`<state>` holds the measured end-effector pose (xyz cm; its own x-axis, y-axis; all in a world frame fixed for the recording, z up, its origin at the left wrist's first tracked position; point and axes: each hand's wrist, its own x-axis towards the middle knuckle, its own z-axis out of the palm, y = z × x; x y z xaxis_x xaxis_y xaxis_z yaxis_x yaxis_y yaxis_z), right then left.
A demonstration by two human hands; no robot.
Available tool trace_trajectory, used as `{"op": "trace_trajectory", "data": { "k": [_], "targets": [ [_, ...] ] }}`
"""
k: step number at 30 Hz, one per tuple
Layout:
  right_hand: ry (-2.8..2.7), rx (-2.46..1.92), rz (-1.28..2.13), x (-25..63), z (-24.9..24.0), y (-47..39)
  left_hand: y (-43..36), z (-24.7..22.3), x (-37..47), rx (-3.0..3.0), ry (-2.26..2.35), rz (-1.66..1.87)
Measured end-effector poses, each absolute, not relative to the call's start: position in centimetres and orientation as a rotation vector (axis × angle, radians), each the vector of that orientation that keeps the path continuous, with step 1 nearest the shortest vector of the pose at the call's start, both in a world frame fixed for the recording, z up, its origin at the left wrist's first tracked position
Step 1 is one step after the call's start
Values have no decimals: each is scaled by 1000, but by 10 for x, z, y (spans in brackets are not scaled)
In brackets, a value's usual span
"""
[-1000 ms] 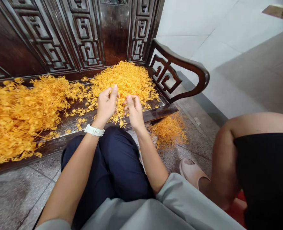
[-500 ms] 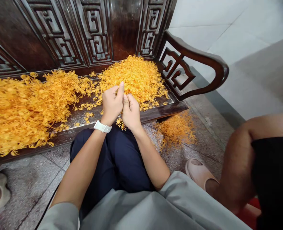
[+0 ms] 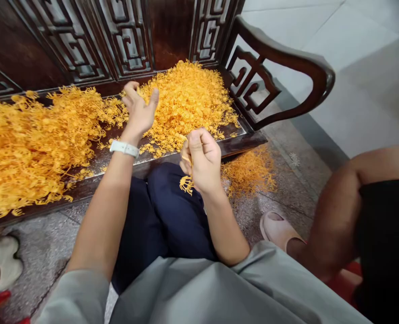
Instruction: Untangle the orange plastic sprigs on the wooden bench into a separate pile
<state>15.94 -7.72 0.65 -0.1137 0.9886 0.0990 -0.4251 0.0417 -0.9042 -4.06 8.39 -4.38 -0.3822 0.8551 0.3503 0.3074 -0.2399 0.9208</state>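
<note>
Two heaps of small orange plastic pieces lie on a dark wooden bench point(image 3: 145, 170): a tangled left heap point(image 3: 33, 153) and a right heap point(image 3: 189, 99). My left hand point(image 3: 139, 108), with a pale watch on its wrist, is over the gap between them, thumb and fingers spread. My right hand point(image 3: 202, 157) is closed above my knees, in front of the right heap. An orange piece point(image 3: 186, 184) with curved prongs hangs from its fingers.
Thin orange stems point(image 3: 249, 173) are piled on the floor beside the bench's right end. A curved wooden armrest point(image 3: 287, 54) rises there. Another person's bare leg point(image 3: 337, 216) and pink slipper point(image 3: 278, 230) are at the right. A pale shoe point(image 3: 3, 265) shows at the left.
My hands, together before, have moved apart. The left has gone up and left and opened; the right has moved right, still closed on an orange piece. The view has shifted slightly.
</note>
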Motion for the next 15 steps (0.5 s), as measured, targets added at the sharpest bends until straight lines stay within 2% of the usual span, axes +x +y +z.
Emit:
{"op": "trace_trajectory", "data": {
  "k": [3, 11, 15],
  "targets": [
    [-836, -878, 1372, 159, -4, -63, 80, -43, -38, 1396, 1769, 1488],
    [-716, -938, 816, 176, -10, -1, -31, 5, 57, 1796, 1148, 1156],
    [-718, -923, 767, 175, -15, 8, -48, -3, 93, 1783, 1224, 1306]
  ]
}}
